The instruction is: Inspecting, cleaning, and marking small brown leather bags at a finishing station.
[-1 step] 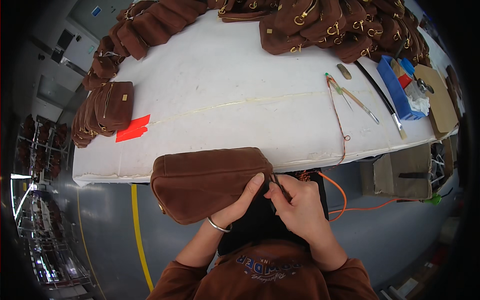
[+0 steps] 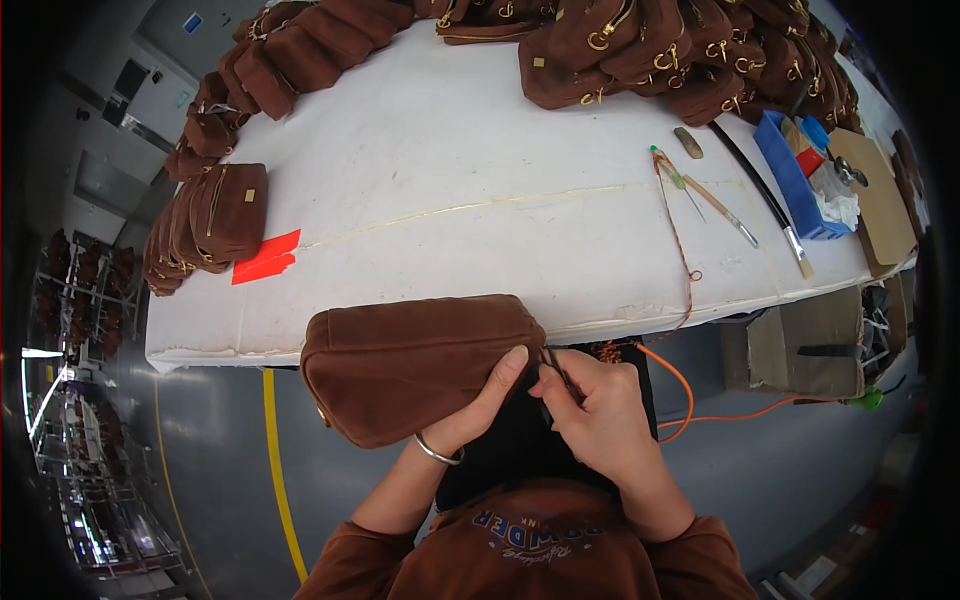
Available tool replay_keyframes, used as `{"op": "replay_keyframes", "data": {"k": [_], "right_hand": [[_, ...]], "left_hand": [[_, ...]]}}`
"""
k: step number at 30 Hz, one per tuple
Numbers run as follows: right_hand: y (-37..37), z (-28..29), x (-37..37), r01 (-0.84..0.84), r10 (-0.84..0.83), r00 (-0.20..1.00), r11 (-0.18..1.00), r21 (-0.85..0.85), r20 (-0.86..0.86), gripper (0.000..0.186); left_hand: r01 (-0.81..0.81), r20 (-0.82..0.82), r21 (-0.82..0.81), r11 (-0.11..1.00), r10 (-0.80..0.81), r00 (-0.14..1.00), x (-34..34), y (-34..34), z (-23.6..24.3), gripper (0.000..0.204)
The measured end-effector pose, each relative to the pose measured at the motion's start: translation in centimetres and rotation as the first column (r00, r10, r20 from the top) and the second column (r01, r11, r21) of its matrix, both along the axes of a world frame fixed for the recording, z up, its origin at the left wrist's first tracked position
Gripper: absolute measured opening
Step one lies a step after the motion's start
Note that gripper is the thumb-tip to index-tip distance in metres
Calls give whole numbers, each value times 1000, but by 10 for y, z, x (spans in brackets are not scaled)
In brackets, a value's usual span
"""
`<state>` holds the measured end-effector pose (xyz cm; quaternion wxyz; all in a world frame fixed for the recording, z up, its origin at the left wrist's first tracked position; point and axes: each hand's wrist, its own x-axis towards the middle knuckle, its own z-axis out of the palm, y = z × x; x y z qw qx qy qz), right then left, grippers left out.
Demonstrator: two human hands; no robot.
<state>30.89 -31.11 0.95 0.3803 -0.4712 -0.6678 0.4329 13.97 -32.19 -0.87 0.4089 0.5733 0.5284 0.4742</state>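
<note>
A brown fabric pouch [image 2: 415,365] with a boxy shape is held up at the table's near edge, tilted, with a bit of gold hardware at its lower left corner. My left hand [image 2: 478,408] grips its right underside, thumb pressed on the front face and the other fingers hidden beneath. At the pouch's right end, my right hand [image 2: 598,405] is closed in a pinch around a slim dark tool [image 2: 563,374]. The tool's tip meets the pouch's end seam; whether it is snips or tweezers I cannot make out.
Brown pouches [image 2: 235,215] line the table's left side, and more with gold rings [image 2: 650,50] pile up at the back. To the right lie a brush [image 2: 790,235], a pen-like stick [image 2: 722,208], a corded tool [image 2: 668,168] and a blue bin [image 2: 790,175]. Red tape [image 2: 268,258] marks the white tabletop [image 2: 430,230].
</note>
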Motion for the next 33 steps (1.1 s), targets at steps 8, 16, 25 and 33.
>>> {"op": "replay_keyframes", "data": {"k": [8, 16, 25, 33], "right_hand": [[0, 2, -2, 81, -82, 995, 996, -24, -48, 12], [2, 1, -2, 92, -92, 994, 996, -2, -53, 12], [3, 0, 1, 15, -15, 1000, 1000, -20, 14, 14], [3, -2, 0, -20, 12, 997, 994, -110, -74, 13]], "left_hand": [[-3, -2, -2, 1000, 3, 1000, 1, -1, 0, 21], [7, -14, 10, 1000, -7, 1000, 0, 0, -1, 21], [-12, -23, -3, 1000, 12, 1000, 0, -1, -1, 22], [-42, -18, -25, 999, 41, 999, 1, 0, -4, 22]]}}
